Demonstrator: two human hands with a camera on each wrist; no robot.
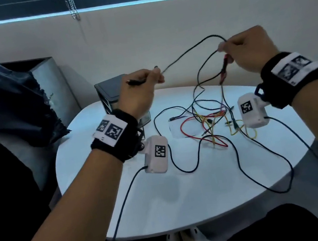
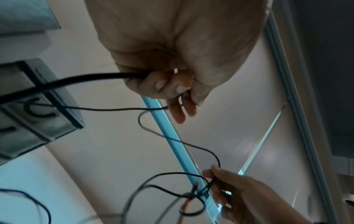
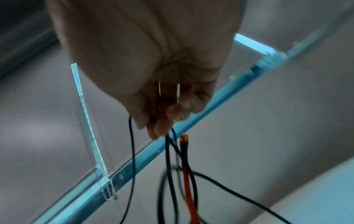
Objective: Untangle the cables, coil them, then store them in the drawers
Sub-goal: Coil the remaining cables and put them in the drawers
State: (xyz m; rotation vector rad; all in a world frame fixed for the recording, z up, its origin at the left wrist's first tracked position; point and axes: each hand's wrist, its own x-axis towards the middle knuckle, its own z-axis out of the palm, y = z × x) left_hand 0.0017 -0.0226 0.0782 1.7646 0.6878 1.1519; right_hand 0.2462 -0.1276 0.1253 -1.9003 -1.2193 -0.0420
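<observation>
Two hands are raised above a round white table [image 1: 188,196] in the head view. The left hand [image 1: 140,90], at about 10 o'clock from the table's middle, has its fingers curled round one end of a thin black cable [image 1: 188,50], whose dark plug tip pokes out at the hand's 9 o'clock side. The cable arcs up towards 2 o'clock to the right hand [image 1: 248,51], which pinches it at the fingertips together with a red-orange clip lead [image 1: 224,69] hanging down towards 6 o'clock. On the table lies a tangle of red, yellow, green and black wires [image 1: 211,123], at about 1 o'clock from the table's middle. A small dark plastic drawer unit [image 1: 110,90] stands at the table's 11 o'clock edge, partly hidden behind the left hand.

From the left wrist, the left hand [image 2: 172,60] has its fingers closed over the black cable [image 2: 76,79], which leaves towards 9 o'clock; a thinner strand loops down to the right hand [image 2: 235,192] at 5 o'clock. The drawer unit [image 2: 38,121] sits at 9 o'clock.

From the right wrist, the right hand [image 3: 153,68] is bunched, fingertips pinching black strands [image 3: 132,151] and the orange lead [image 3: 185,166], all hanging towards 6 o'clock, blurred.
</observation>
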